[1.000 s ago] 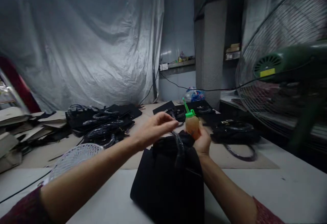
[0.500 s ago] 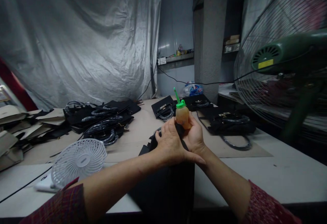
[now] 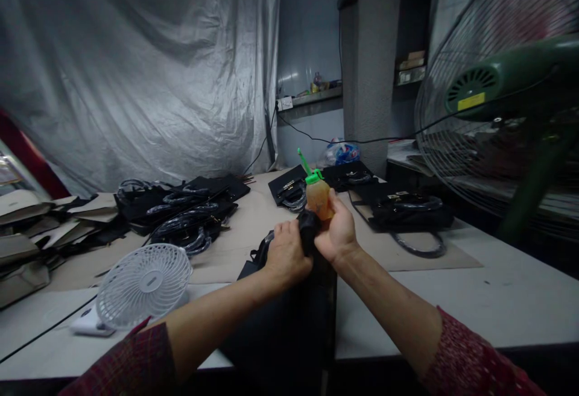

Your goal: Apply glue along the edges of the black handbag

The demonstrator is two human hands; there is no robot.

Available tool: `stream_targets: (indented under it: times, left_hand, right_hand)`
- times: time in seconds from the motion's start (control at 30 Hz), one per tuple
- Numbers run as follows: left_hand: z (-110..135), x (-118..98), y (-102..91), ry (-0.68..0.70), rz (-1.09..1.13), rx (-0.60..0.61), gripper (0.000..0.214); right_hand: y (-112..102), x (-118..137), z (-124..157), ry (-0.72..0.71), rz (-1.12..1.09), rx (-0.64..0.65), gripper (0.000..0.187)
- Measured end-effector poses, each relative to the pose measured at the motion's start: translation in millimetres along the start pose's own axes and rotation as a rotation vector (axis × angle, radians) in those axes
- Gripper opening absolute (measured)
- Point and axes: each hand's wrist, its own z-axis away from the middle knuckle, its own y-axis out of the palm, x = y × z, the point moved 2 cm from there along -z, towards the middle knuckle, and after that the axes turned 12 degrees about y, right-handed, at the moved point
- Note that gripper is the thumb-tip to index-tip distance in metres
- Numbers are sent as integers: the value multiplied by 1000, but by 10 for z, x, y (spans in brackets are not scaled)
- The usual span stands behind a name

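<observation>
A single squeeze bottle (image 3: 318, 197) was held in the right hand (image 3: 339, 227), its fingers closed around the lower body, just by the top of a black bag (image 3: 280, 336). Its body was rounded, translucent and amber-tinted; it was topped by a bright green cap, from which a thin green spout was angled up and to the left. The bag was plain and dark, and its upper part was gripped by the left hand (image 3: 287, 251), with the fingers curled over it.

Two fans were seen: a small white fan (image 3: 147, 284) on the worktop (image 3: 407, 305) at left, and a large fan (image 3: 479, 85) at right. Three other bags (image 3: 407, 218) were laid beyond the hands; those in the dark heap (image 3: 176, 200) at left were too overlapped to be counted.

The bottle's base was hidden by the right hand and dark material. The black bag's lower part was lost in shadow and cut off below; the large fan was cut off at right.
</observation>
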Motion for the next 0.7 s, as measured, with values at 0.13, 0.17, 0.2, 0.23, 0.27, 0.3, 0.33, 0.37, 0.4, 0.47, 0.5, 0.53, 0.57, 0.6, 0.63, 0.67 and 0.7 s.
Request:
stream_targets:
  times: [0.13, 0.17, 0.2, 0.23, 0.27, 0.3, 0.33, 0.37, 0.4, 0.47, 0.5, 0.53, 0.57, 0.6, 0.63, 0.67, 0.7]
  left_hand:
    - [-170, 76, -132, 42, -64, 0, 51]
    - [-223, 86, -175, 30, -73, 23, 43]
    - [-277, 98, -227, 25, -86, 45, 35]
    - [-330, 114, -291, 23, -97, 56, 29]
    - [-383, 137, -371, 22, -106, 50, 27]
    - [-434, 170, -466, 15, -112, 31, 26]
    - [-484, 210, -575, 8, -119, 4, 27]
    - [-531, 257, -696, -2, -123, -31, 28]
    - [-576, 307, -824, -16, -125, -74, 30]
    - [-648, 411, -1070, -49, -117, -164, 33]
    - [-671, 459, -1170, -63, -104, -202, 35]
    - [-682, 502, -1244, -75, -85, -230, 38]
    - [-679, 539, -1290, -85, -60, -249, 39]
    - [-663, 570, -1305, -94, -29, -260, 39]
    - [-633, 596, -1294, -105, 7, -268, 37]
    - [-593, 617, -1262, -117, 48, -275, 35]
    - [-545, 634, -1216, -131, 91, -281, 32]
  right_hand:
    - [86, 50, 93, 73, -4, -42, 28]
    - [114, 70, 133, 94, 11, -37, 30]
    - [138, 98, 177, 113, 29, -30, 33]
    - [154, 136, 225, 128, 48, -20, 36]
    - [160, 184, 276, 139, 63, -9, 40]
    - [156, 240, 327, 143, 74, 5, 43]
    - [142, 303, 378, 136, 82, 22, 45]
    - [119, 367, 427, 117, 88, 41, 46]
    - [90, 428, 473, 91, 94, 63, 45]
    - [18, 520, 552, 26, 112, 107, 41]
    - [-20, 544, 583, 0, 123, 121, 39]
    - [-58, 551, 607, -15, 131, 127, 38]
    - [-96, 542, 624, -18, 136, 124, 38]
    - [-131, 521, 635, -11, 135, 115, 38]
    - [-163, 491, 640, 5, 130, 101, 38]
    - [-191, 456, 641, 30, 122, 88, 39]
    - [-213, 422, 641, 58, 113, 76, 40]
